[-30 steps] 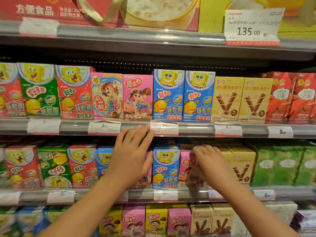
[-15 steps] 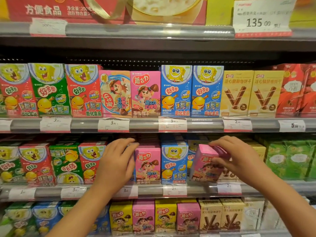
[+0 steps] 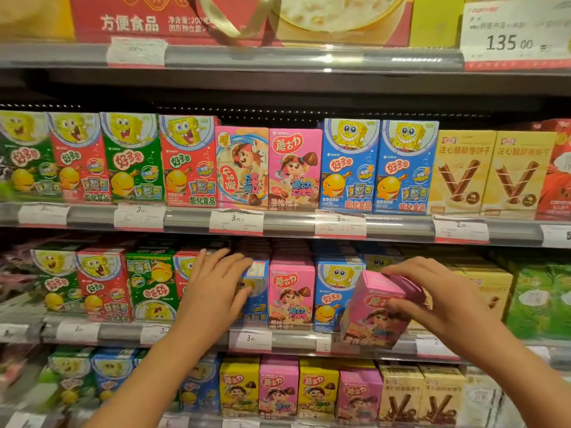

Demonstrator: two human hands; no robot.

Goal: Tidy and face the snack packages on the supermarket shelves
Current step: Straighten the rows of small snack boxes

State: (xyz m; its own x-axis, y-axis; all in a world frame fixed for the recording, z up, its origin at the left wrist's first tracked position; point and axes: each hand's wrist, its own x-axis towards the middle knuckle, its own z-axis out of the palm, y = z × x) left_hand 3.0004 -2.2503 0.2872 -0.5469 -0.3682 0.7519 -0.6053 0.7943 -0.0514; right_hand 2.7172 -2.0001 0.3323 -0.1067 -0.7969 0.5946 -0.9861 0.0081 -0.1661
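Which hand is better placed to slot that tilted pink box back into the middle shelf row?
The right hand. Its grip is already on the tilted pink box, just in front of the row. The left hand lies flat against a blue box further left, holding nothing.

My left hand (image 3: pixel 213 291) covers most of a blue box (image 3: pixel 258 291), so its front I cannot read. My right hand (image 3: pixel 438 301) hides the top-right part of the pink box (image 3: pixel 375 310). Boxes at far left (image 3: pixel 18 279) are blurred, and small print on price tags (image 3: pixel 236 222) is too small to read. Top shelf boxes (image 3: pixel 173 17) are cut off by upper edge, and the bottom row (image 3: pixel 278 393) partly by lower edge.
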